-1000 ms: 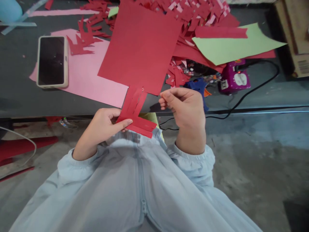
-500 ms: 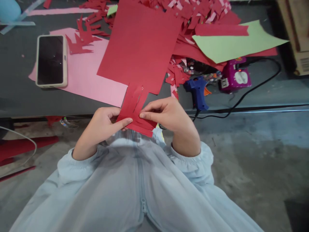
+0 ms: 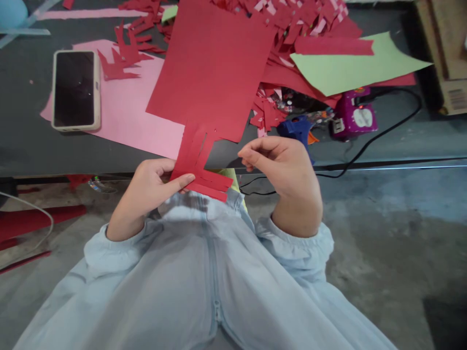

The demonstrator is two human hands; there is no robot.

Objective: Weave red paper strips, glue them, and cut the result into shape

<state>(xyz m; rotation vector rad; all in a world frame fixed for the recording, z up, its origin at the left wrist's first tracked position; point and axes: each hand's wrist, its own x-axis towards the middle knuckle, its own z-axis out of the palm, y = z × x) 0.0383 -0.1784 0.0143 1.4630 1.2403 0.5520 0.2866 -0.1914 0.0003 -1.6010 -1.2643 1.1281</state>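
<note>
Red paper strips point(image 3: 195, 146) meet at a right angle in an L shape, one pair reaching up toward the table and the other to the right. My left hand point(image 3: 156, 187) pinches them at the corner, thumb on top and fingers beneath. Off to the right, my right hand point(image 3: 279, 163) is apart from the strips, its thumb and fingertips drawn together with nothing visible between them. Behind the strips lies a large red paper sheet point(image 3: 211, 73). A blue glue gun point(image 3: 297, 129) is partly hidden behind my right hand.
A phone point(image 3: 75, 90) rests on a pink sheet point(image 3: 146, 102) at left. Red paper scraps point(image 3: 292, 19) pile up at the back. Green paper point(image 3: 353, 63) and a purple power adapter point(image 3: 355, 116) with a black cable point(image 3: 397, 121) are at right, near a cardboard box point(image 3: 447, 58).
My right hand has let go of the red paper strips and moved right, in front of the glue gun. My left hand keeps its hold, shifting slightly left with the strips.
</note>
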